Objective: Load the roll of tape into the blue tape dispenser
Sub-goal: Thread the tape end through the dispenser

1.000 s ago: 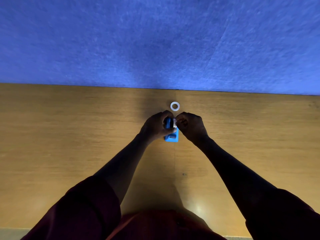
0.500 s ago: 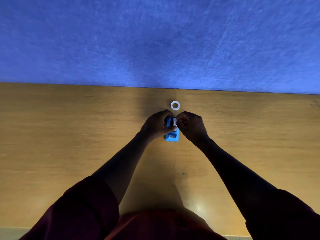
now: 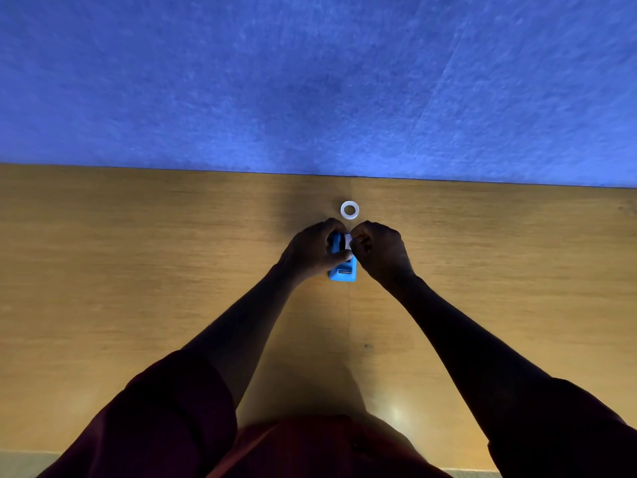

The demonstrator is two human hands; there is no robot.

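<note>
Crowding the blue tape dispenser (image 3: 342, 272) from both sides: left hand (image 3: 312, 251), right hand (image 3: 381, 253). Lying just beyond: white ring (image 3: 350, 210). Remaining open: wooden table (image 3: 138, 270) elsewhere.

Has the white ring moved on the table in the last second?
No. The white ring lies in the same place, just short of the table's far edge and beyond the dispenser; neither hand touches it.

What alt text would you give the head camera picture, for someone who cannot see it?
Seen from above, a person's left hand grips a blue tape dispenser on a wooden table while the right hand pinches something small and white at its top. A white ring lies just beyond, before a blue wall.
</note>
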